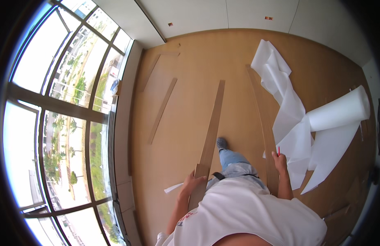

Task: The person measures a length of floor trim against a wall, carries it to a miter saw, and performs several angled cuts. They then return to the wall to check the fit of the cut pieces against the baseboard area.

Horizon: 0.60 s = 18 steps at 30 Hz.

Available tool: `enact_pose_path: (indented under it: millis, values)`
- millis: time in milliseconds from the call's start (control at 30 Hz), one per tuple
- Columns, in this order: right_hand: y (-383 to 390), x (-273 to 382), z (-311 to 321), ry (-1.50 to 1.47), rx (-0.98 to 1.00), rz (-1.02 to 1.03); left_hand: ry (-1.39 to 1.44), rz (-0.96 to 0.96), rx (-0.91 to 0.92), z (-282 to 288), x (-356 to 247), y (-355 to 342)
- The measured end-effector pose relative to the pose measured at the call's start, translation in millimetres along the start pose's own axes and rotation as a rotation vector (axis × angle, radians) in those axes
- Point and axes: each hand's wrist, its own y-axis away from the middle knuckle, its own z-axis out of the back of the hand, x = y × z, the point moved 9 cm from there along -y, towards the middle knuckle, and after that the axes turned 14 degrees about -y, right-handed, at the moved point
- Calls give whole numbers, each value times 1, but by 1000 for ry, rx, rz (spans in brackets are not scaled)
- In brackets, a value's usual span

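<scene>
Our left hand grips a long plank; our right hand holds a red pencil against another plank. Careful: the loose foam sheet just right could slip underfoot, we reckon.

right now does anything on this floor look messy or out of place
Yes: the white foam underlay sheet trails crumpled and twisted from its roll instead of lying flat, and loose brown wooden planks lie scattered at different angles near the window.

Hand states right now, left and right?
Left hand: closed on the near end of a long wooden plank.
Right hand: closed on a thin red pencil-like tool, beside another plank.
</scene>
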Motion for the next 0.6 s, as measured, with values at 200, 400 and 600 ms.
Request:
enact_pose_path:
  millis: [200, 400, 600]
  values:
    - [-93, 89, -80, -69, 8, -27, 78, -30, 3, 107, -31, -98]
    - [-155, 129, -156, -156, -80, -195, 163, -3, 100, 196, -85, -194]
    - [-184, 164, -285, -383, -121, -393, 127, -74, 157, 327, -129, -329]
